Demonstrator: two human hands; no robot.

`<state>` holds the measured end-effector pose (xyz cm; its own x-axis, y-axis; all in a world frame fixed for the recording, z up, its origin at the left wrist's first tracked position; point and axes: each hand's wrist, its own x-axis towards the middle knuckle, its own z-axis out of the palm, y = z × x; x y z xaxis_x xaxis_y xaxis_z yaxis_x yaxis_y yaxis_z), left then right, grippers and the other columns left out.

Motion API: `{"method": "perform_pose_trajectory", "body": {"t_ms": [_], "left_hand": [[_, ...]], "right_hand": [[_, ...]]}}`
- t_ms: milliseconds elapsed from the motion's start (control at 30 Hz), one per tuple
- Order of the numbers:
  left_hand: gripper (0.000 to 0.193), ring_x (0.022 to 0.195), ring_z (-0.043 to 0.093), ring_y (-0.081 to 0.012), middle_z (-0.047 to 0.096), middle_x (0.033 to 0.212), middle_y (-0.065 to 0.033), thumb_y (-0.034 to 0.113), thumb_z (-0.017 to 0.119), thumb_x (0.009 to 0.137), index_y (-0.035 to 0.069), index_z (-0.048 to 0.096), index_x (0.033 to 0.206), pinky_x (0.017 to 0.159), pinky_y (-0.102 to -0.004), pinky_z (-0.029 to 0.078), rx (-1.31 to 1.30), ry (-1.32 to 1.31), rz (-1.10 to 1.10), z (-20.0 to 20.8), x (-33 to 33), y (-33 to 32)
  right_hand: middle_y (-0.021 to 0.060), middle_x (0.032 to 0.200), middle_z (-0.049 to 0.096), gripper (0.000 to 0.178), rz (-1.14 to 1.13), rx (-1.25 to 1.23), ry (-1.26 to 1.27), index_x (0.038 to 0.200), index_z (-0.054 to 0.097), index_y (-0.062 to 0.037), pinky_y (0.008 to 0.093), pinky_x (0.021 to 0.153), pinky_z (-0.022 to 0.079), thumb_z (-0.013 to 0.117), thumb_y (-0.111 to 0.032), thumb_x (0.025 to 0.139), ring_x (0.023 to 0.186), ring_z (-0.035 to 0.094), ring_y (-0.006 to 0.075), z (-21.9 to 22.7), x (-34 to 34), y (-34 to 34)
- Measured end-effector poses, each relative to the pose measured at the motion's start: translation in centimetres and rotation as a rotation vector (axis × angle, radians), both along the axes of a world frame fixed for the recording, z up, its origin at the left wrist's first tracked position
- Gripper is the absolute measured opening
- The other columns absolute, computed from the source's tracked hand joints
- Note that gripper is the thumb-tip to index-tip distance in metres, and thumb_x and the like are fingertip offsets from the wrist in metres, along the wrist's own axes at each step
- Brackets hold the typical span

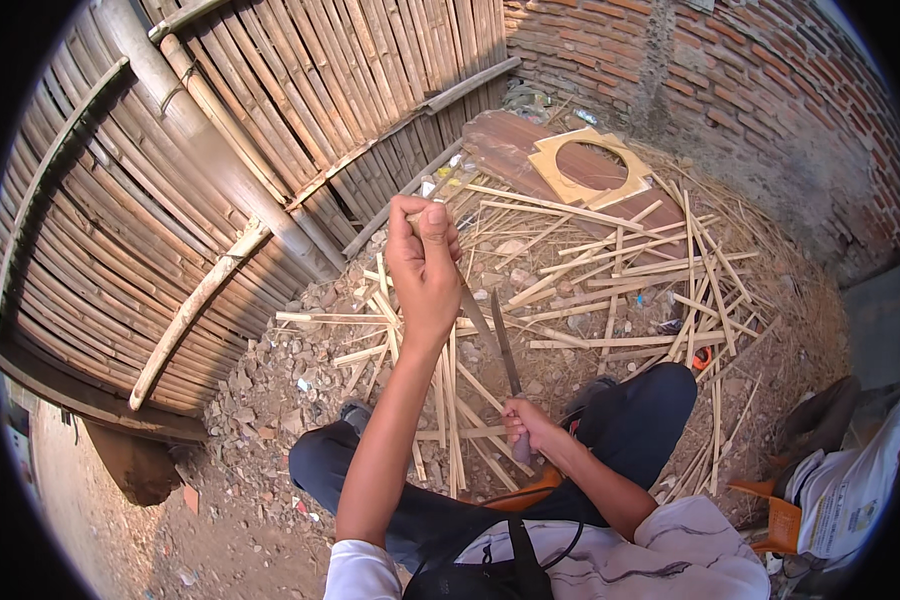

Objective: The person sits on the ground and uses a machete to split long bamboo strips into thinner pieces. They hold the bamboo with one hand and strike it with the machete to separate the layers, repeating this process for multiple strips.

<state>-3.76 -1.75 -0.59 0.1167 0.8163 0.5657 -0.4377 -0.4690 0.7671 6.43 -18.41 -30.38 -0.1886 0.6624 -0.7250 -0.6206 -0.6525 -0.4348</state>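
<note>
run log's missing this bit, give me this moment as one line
left hand: raised, closed, contents unclear | right hand: holding long-bladed knife, tip pointing away | scattered ahead: bamboo strips

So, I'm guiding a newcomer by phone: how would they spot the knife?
Find the dark trousers at the bottom middle of the picture. Between the trouser legs, the right hand grips the knife, which points up the picture. Dark and narrowing to a point, it stands out from the pale strips scattered on the ground.
</note>
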Motion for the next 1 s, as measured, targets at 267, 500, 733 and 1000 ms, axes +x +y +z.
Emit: {"method": "perform_pose_trajectory", "body": {"t_ms": [267,500,733,1000], "left_hand": [[0.022,0.061,0.036,-0.0028,0.043,0.07,0.005,0.026,0.052,0.108,0.008,0.046,0.098,0.052,-0.0208,0.03,0.003,0.001,0.023,0.0,-0.4,0.0],[0.021,0.06,0.032,-0.0027,0.039,0.071,0.0053,0.025,0.051,0.109,0.009,0.044,0.097,0.052,-0.0207,0.027,-0.012,-0.056,-0.007,0.2,-0.9,0.9],[0.022,0.061,0.033,-0.0032,0.041,0.072,0.0046,0.026,0.051,0.109,0.01,0.043,0.097,0.053,-0.0208,0.028,0.029,-0.021,-0.021,-0.3,-1.0,0.3],[0.026,0.059,0.029,-0.0036,0.037,0.071,0.0046,0.032,0.05,0.109,0.012,0.043,0.093,0.051,-0.0212,0.025,0.009,-0.031,-0.07,0.0,-1.0,0.4]], "right_hand": [[-0.0042,0.055,0.039,0.021,-0.103,0.359,-0.149,0.071,0.044,-0.0136,0.0284,0.042,0.031,0.058,-0.011,0.086,0.041,0.033,0.0075,8.0,-1.1,1.6],[-0.0026,0.054,0.037,0.019,-0.019,0.057,-0.147,0.069,0.046,-0.0113,0.0317,0.043,0.033,0.059,-0.011,0.082,0.041,0.036,0.0099,-8.8,-0.5,1.8],[-0.0019,0.054,0.038,0.021,0.014,-0.081,-0.334,0.067,0.047,-0.0101,0.0327,0.043,0.035,0.062,-0.014,0.081,0.042,0.037,0.0109,-10.9,0.7,1.1],[-0.001,0.058,0.046,0.014,-0.06,0.214,-0.542,0.071,0.053,-0.0089,0.0307,0.042,0.035,0.061,-0.012,0.082,0.044,0.041,0.0118,-8.4,-1.4,2.1]]}}
